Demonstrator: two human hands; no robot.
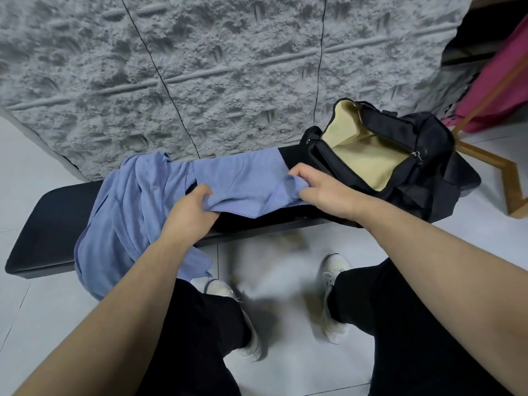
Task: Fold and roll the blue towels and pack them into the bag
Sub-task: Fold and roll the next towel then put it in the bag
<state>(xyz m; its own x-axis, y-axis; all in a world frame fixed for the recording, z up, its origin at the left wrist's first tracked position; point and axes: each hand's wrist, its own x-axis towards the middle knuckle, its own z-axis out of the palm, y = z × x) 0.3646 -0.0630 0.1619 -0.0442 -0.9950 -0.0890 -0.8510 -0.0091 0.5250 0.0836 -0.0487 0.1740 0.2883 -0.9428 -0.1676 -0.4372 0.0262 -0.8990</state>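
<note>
1. Both hands reach forward over the counter (57, 224); the left hand (191, 212) and right hand (320, 192) each pinch the near edge of a blue towel (240, 178).
2. That towel lies flat between them; a crumpled towel pile (125, 212) sits left, the open black bag (380, 155) right.
3. The bag's lining is tan.

A black padded worktop (54, 221) carries an open black duffel bag (400, 167); left of the bag lie a spread blue towel (237, 178) and a crumpled blue towel heap (128, 212).
</note>
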